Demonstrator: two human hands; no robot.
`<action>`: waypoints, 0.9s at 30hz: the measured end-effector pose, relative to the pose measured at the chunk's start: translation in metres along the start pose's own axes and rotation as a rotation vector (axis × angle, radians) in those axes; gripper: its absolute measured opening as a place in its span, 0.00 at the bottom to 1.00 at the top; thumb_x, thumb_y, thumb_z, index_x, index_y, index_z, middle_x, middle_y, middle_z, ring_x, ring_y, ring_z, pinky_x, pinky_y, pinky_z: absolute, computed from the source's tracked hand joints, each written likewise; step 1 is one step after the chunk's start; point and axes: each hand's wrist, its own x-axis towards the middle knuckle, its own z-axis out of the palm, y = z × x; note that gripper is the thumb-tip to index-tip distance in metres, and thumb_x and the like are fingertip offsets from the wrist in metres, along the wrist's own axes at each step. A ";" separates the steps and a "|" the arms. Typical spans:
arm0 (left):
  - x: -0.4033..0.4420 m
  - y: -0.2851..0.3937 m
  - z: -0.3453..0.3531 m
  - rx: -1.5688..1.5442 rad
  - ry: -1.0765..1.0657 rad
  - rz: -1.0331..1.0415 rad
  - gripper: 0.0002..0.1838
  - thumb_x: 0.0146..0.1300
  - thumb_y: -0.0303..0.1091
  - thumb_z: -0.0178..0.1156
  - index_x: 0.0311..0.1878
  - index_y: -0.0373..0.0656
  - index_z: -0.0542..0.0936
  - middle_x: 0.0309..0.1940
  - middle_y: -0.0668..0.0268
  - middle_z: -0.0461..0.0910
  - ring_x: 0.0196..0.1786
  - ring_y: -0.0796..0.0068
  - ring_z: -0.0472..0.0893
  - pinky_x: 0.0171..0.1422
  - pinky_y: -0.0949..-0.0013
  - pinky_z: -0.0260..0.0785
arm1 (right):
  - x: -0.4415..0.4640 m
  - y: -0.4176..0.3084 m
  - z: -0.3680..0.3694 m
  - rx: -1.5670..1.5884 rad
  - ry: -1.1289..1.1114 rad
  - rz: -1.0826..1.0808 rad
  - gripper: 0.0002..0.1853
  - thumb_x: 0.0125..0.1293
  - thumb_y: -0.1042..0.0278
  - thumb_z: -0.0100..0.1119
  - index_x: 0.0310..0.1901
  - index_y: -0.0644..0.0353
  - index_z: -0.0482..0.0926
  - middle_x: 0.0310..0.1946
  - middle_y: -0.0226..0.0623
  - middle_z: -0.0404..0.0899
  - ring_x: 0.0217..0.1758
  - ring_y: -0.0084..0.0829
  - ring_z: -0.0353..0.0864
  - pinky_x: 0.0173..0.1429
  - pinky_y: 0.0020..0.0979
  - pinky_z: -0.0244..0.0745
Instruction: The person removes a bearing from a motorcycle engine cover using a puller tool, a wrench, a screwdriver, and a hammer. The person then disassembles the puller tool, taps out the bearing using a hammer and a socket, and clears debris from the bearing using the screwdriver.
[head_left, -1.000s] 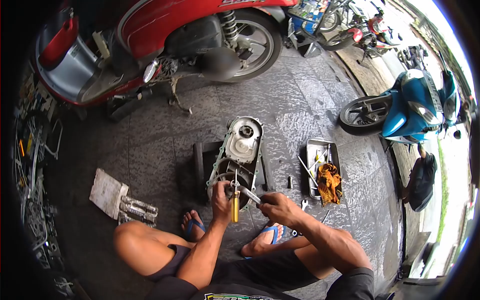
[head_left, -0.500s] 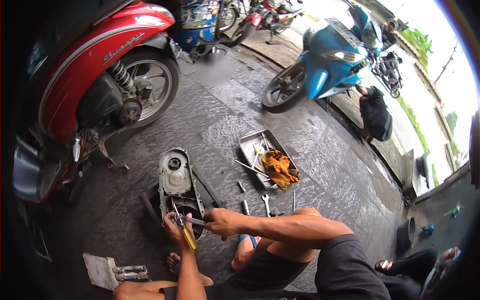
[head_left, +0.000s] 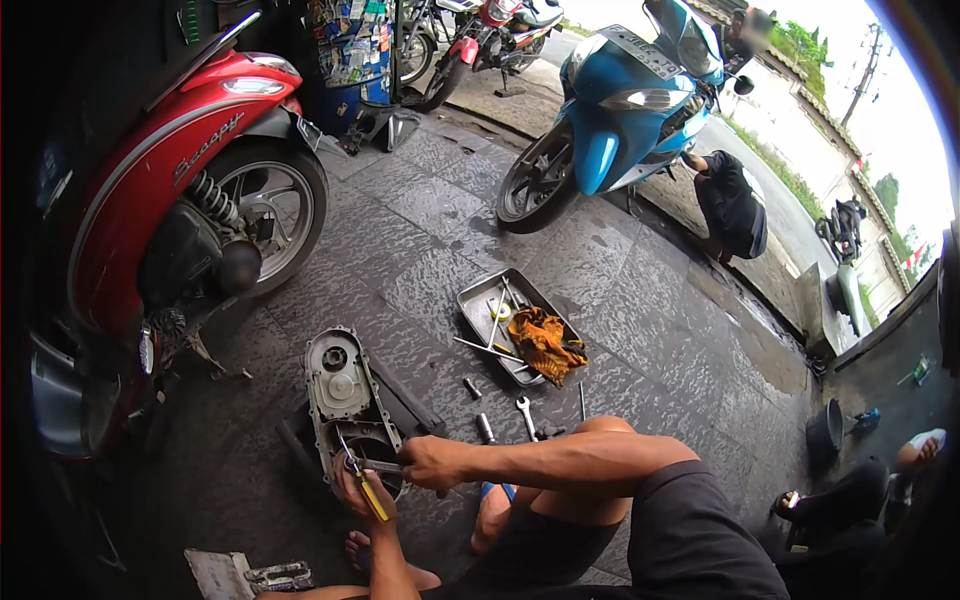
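Observation:
My left hand is closed around a yellow-handled screwdriver, its metal shaft pointing up over the lower opening of a grey engine case. The case lies on dark supports on the floor. From the right, my right hand grips a grey metal bar-shaped tool. The bar's far end reaches the screwdriver beside my left hand, and fingers partly hide where they meet. Close by on the floor are an open-end wrench and two sockets, one long and one shorter.
A metal tray holds tools and an orange rag. A red scooter stands left, a blue motorcycle ahead. One person crouches beside it; another person's leg shows at lower right. A black bucket stands right.
The head view has shifted slightly, moving the tray and case left and down in the picture. Both hands keep their holds at the case's lower opening.

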 end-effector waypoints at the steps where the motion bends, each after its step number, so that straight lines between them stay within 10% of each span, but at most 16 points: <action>1: -0.004 -0.007 0.000 -0.022 0.014 0.046 0.30 0.66 0.50 0.63 0.59 0.33 0.75 0.52 0.47 0.79 0.57 0.47 0.78 0.65 0.51 0.66 | -0.002 -0.001 0.000 0.001 0.000 -0.007 0.16 0.65 0.69 0.46 0.44 0.76 0.77 0.23 0.46 0.79 0.25 0.40 0.86 0.33 0.40 0.83; 6: 0.021 0.032 -0.013 0.026 -0.223 -0.487 0.32 0.62 0.44 0.68 0.62 0.32 0.73 0.52 0.45 0.78 0.58 0.45 0.77 0.66 0.53 0.67 | 0.004 0.006 0.004 0.032 0.019 -0.036 0.16 0.63 0.69 0.48 0.38 0.79 0.77 0.25 0.53 0.81 0.27 0.45 0.88 0.29 0.41 0.85; 10: 0.014 0.011 -0.007 -0.058 0.011 0.065 0.31 0.64 0.46 0.65 0.61 0.31 0.73 0.53 0.46 0.78 0.56 0.48 0.78 0.65 0.51 0.68 | 0.003 0.001 0.001 0.002 -0.004 -0.035 0.17 0.64 0.69 0.47 0.42 0.77 0.77 0.24 0.48 0.80 0.26 0.41 0.87 0.30 0.40 0.84; 18: 0.021 0.023 -0.006 -0.023 -0.069 -0.293 0.25 0.53 0.43 0.76 0.43 0.39 0.74 0.39 0.56 0.76 0.44 0.51 0.77 0.53 0.54 0.68 | -0.001 -0.001 -0.001 -0.005 -0.035 -0.016 0.16 0.67 0.68 0.47 0.46 0.74 0.77 0.24 0.43 0.78 0.24 0.38 0.86 0.31 0.39 0.83; 21: 0.019 0.027 -0.005 -0.022 -0.029 -0.021 0.24 0.60 0.40 0.67 0.55 0.35 0.76 0.49 0.50 0.79 0.52 0.47 0.79 0.60 0.53 0.69 | -0.004 -0.005 -0.004 0.004 -0.049 -0.015 0.16 0.67 0.67 0.48 0.45 0.74 0.77 0.25 0.43 0.78 0.25 0.37 0.85 0.31 0.38 0.83; 27: -0.011 0.016 -0.014 -0.162 -0.058 -0.214 0.22 0.60 0.34 0.58 0.57 0.34 0.75 0.50 0.48 0.78 0.55 0.48 0.79 0.64 0.54 0.69 | -0.012 -0.013 -0.005 0.004 0.004 0.005 0.19 0.68 0.66 0.49 0.48 0.76 0.79 0.26 0.51 0.81 0.29 0.44 0.88 0.34 0.41 0.86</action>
